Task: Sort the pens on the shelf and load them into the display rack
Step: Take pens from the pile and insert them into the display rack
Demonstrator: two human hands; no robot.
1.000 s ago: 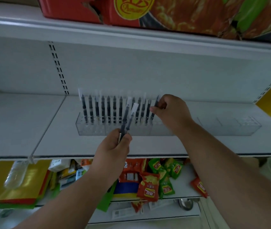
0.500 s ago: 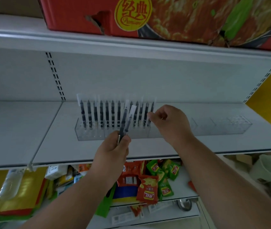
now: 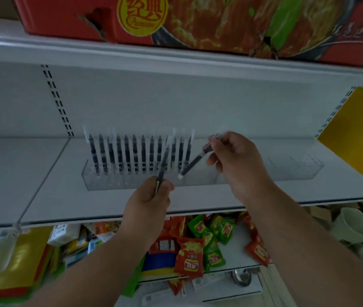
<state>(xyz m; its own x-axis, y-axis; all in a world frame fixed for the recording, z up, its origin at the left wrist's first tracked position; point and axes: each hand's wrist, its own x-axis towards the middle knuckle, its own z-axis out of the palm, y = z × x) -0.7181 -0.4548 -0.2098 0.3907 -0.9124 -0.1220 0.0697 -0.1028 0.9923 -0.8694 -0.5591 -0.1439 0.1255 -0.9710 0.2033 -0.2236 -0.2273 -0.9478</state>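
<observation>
A clear display rack (image 3: 100, 182) lies along the white shelf (image 3: 54, 200), and several dark pens (image 3: 127, 154) with clear caps stand upright in its left part. My left hand (image 3: 147, 200) grips one dark pen (image 3: 164, 160) by its lower end, just in front of the rack. My right hand (image 3: 233, 156) pinches another dark pen (image 3: 192, 165) near its top. That pen slants down and to the left, its white tip close above the rack, right of the last standing pen. The rack's right part (image 3: 295, 169) holds no pens.
A red carton (image 3: 87, 16) sits on the shelf above. Below the pen shelf lie red and green snack packets (image 3: 200, 247), yellow packs (image 3: 10, 258) at the left and a pale bowl (image 3: 357, 227) at the right. A yellow panel (image 3: 357, 134) bounds the shelf's right end.
My right hand left the row of standing pens and took one of the two pens from my left hand. It now holds that pen slanted above the rack. The left hand keeps one pen.
</observation>
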